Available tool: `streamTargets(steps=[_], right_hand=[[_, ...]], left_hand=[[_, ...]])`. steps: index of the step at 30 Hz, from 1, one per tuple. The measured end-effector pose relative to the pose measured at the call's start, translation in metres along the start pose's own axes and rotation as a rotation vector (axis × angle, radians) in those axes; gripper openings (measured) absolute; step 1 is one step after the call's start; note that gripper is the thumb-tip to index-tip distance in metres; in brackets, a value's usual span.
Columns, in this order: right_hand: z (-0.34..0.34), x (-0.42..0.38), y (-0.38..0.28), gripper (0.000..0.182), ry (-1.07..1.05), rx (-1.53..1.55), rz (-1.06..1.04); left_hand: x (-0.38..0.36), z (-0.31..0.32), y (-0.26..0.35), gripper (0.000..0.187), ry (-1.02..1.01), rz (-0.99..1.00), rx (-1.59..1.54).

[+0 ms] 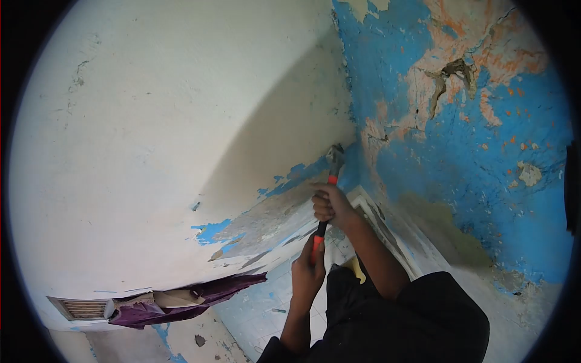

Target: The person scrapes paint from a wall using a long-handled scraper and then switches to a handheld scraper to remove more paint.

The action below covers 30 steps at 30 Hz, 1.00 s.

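Both hands hold a long-handled scraper (333, 162) with a grey metal head and a red-and-black handle. My right hand (330, 204) is wrapped round the handle just below the head. Lower down, near the handle's end, my left hand (309, 266) is closed on the red grip. The scraper's head is up against the pale wall (181, 121), close to the corner where the blue wall (411, 175) begins. Its blade edge is too small to make out. Around the head, blue paint patches (302, 172) and bare grey plaster (254, 227) show.
The blue wall to my right has peeling orange-pink patches and a deep hole (457, 72). A vent grille (88, 309) sits at the lower left, beside a torn purple covering (175, 313). Below lies a tiled floor (272, 293) with scattered debris. A yellow object (358, 272) shows near my legs.
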State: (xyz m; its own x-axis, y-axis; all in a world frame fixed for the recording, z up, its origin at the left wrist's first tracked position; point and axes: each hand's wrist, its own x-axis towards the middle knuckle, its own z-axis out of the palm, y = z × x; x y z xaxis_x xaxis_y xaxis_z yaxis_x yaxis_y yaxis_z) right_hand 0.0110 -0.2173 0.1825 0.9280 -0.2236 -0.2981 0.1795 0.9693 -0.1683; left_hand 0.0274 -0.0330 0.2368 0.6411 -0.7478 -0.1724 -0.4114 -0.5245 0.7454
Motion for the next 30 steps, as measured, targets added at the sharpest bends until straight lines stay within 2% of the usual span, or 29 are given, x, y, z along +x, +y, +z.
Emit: streamTargets(steps=[3,6,7,11,15,21,25,29,30], right_hand=[[0.013,0.004,0.033,0.047,0.002,0.005,0.104],[0.022,0.005,0.049,0.047,-0.038,0.004,0.146],[0.023,0.005,0.052,0.047,-0.058,0.009,0.153],[0.009,0.004,0.013,0.047,0.032,0.028,0.021],[-0.006,-0.007,-0.023,0.048,0.013,0.001,-0.063],[-0.001,0.003,-0.003,0.048,-0.019,0.051,-0.034],[0.015,-0.001,0.014,0.049,-0.018,0.085,0.019],[-0.013,0.003,-0.019,0.05,-0.056,0.106,-0.092],[-0.015,0.003,-0.023,0.05,-0.062,0.092,-0.105]], left_hand=[[-0.021,-0.011,-0.014,0.033,0.123,0.055,-0.045],[-0.036,-0.024,-0.022,0.033,0.118,-0.074,-0.071],[-0.035,-0.027,-0.021,0.033,0.103,-0.064,-0.044],[-0.002,-0.01,-0.006,0.032,0.079,0.104,0.001],[0.014,0.013,0.023,0.035,0.023,0.086,0.036],[0.005,-0.002,0.007,0.034,0.068,0.096,0.029],[-0.011,-0.016,0.009,0.034,0.075,0.01,0.003],[0.019,0.006,0.011,0.032,0.071,0.188,0.031],[0.024,0.008,0.014,0.032,0.059,0.175,0.021]])
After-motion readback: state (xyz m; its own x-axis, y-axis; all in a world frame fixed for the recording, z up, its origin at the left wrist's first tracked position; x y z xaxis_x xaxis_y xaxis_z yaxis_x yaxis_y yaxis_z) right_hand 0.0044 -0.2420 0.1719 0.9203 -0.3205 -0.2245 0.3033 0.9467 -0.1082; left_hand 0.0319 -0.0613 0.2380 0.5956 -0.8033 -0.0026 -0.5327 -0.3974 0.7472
